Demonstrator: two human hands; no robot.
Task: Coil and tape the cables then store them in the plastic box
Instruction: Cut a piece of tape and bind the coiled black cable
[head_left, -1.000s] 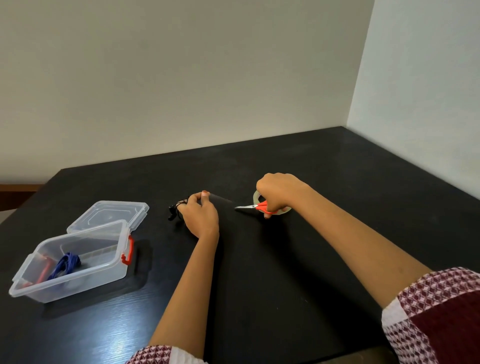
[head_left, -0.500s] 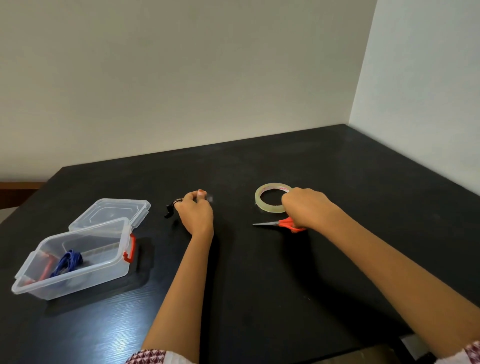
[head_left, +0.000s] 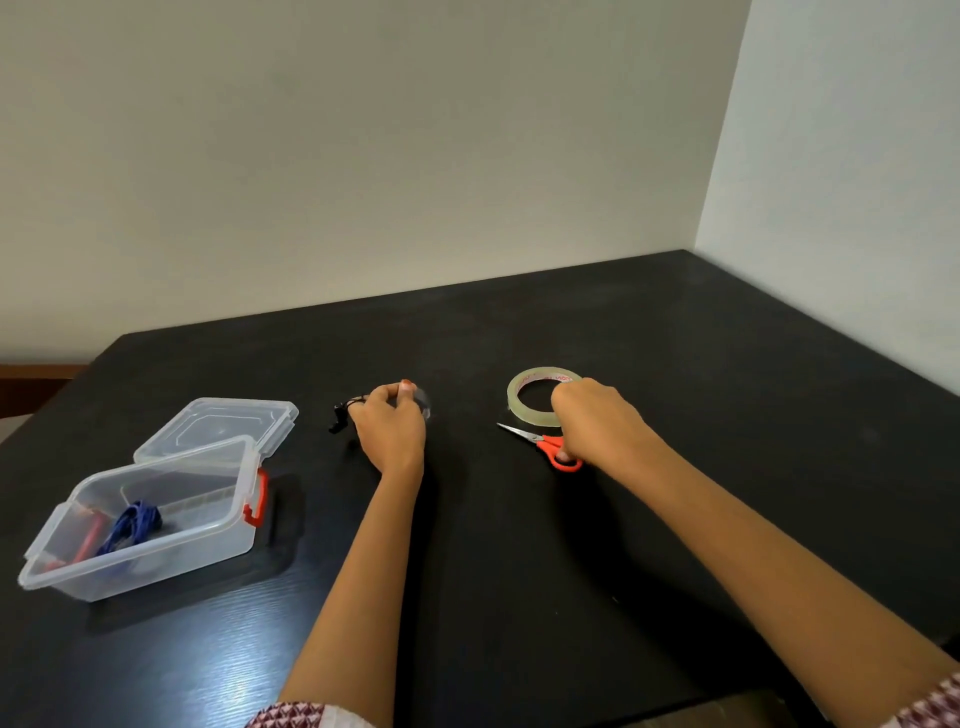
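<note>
L hand (head_left: 390, 434) fingers pinching black cable (head_left: 338, 418), R hand (head_left: 597, 422) palm-down, fingers curled on scissors (head_left: 545, 446) by tape roll (head_left: 519, 408)

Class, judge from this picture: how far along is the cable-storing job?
Done: a blue cable and a red cable lie in the plastic box. In hand: left hand pinches a black cable and tape strip; right hand holds scissors. Left: wrap tape, box it.

We see a black table (head_left: 519, 338) (glare on its near left part) standing in a corner between a beige wall (head_left: 363, 156) and a whiter wall (head_left: 857, 182).
</note>
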